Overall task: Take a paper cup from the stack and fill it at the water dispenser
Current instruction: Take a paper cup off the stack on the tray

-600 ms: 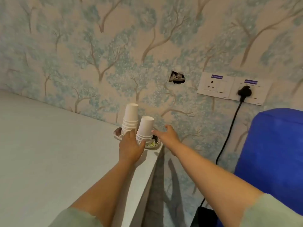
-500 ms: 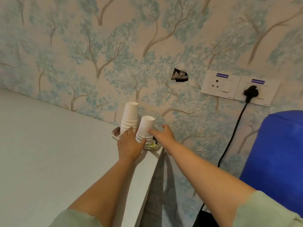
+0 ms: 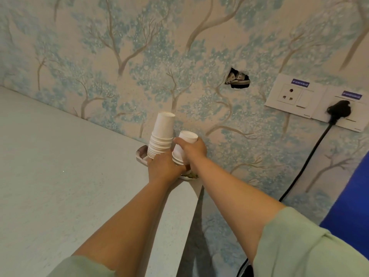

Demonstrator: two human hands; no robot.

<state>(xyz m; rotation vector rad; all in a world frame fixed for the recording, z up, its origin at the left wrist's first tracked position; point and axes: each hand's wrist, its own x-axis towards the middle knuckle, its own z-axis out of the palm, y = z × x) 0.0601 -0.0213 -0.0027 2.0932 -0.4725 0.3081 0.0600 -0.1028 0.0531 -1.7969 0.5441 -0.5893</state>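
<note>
Two upside-down stacks of white paper cups stand on a small tray (image 3: 141, 152) at the counter's far right corner. The taller stack (image 3: 162, 134) is on the left and the shorter stack (image 3: 184, 143) on the right. My right hand (image 3: 191, 148) is wrapped around the top cup of the shorter stack. My left hand (image 3: 163, 166) grips the bottom of that same stack, holding its lower cups. Only a blue part (image 3: 351, 206) of the water dispenser shows at the right edge.
The pale counter (image 3: 60, 186) runs along the tree-patterned wall and ends at an edge just right of the tray. On the wall are a ragged hole (image 3: 237, 80), a white socket plate (image 3: 293, 95) and a black plug (image 3: 339, 111) with its cable hanging down.
My right hand has moved in from beside the shorter stack and closed around its top cup. My left hand has shifted onto the stack's base. The camera has moved closer.
</note>
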